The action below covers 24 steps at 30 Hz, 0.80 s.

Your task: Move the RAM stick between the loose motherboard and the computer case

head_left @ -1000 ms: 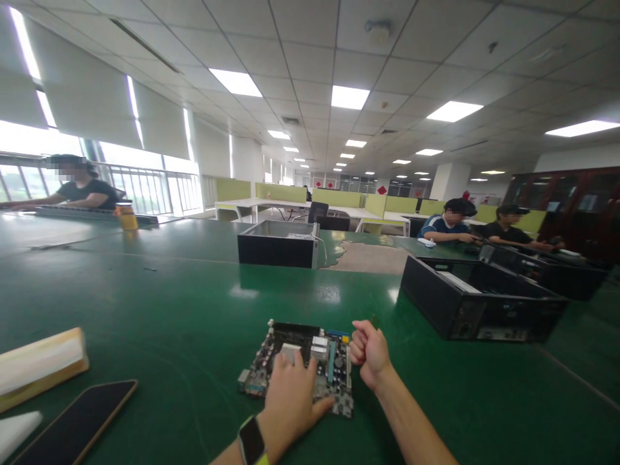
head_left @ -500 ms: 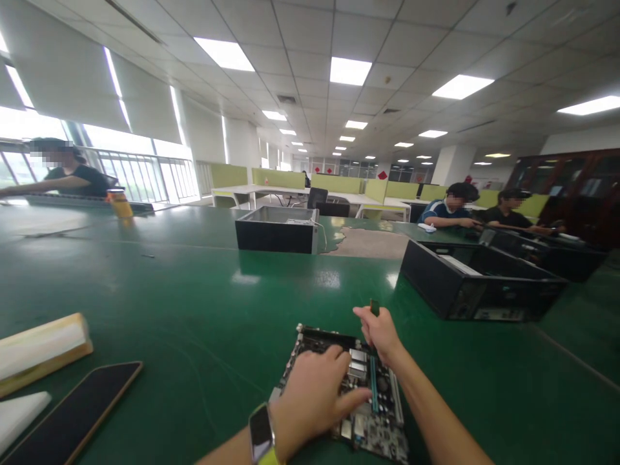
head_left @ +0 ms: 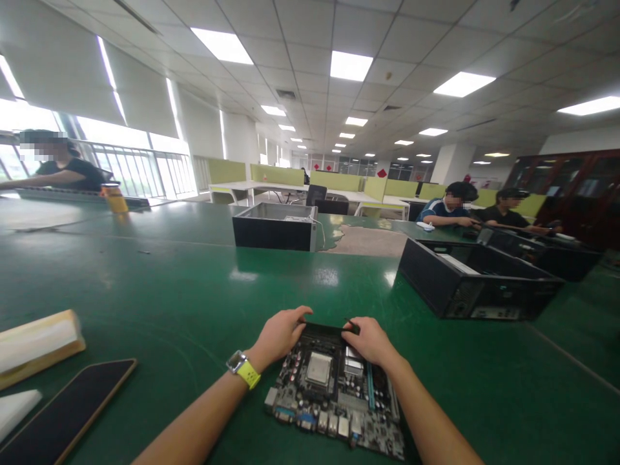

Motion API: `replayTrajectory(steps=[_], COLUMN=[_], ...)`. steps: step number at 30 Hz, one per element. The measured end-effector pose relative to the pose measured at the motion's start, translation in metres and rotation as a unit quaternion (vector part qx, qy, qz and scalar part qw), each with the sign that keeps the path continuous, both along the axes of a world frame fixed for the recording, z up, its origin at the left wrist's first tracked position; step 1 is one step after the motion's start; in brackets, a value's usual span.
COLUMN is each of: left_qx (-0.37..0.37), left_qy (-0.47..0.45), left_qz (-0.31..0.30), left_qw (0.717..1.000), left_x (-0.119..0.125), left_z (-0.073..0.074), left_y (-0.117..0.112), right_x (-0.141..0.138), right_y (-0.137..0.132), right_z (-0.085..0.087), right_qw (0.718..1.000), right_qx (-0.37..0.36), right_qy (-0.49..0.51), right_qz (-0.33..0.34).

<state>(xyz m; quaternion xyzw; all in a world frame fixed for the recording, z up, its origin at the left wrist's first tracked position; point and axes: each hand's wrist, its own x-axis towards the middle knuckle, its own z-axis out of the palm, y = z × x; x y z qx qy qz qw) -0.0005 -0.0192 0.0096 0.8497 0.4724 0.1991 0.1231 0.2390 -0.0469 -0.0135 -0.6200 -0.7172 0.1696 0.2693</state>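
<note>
Motherboard flat between both hands, fingers on its far edge

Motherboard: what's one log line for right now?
motherboard: flat on green table | left hand: touching its far corner | right hand: on its far edge

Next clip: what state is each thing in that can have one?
motherboard, bare, flat on table
left hand, on board's far-left corner
right hand, on board's far edge
near computer case, on its side, open
far computer case, open-topped
phone, screen dark
</note>
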Motion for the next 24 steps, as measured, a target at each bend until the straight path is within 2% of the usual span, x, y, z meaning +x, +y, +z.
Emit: replayTrajectory(steps=[9, 14, 24], left_qx=[0.019, 0.018, 0.016], left_qy=[0.016, 0.032, 0.039], left_qz=[-0.001, 0.021, 0.009], left_qw=[1.000, 0.999, 0.999], left_x=[-0.0019, -0.0024, 0.0008], left_z=[0.0001, -0.0010, 0.0015], left_y=[0.0011, 0.0018, -0.0035], right_x=[0.0033, 0.0031, 0.0010], right_y=[0.0013, 0.0019, -0.0008], right_z=[-0.0040, -0.0045, -0.0022], right_qw=[1.000, 0.999, 0.998], right_qx=[-0.004, -0.012, -0.021], right_qy=[0.026, 0.032, 0.058], right_qz=[-0.010, -0.020, -0.017])
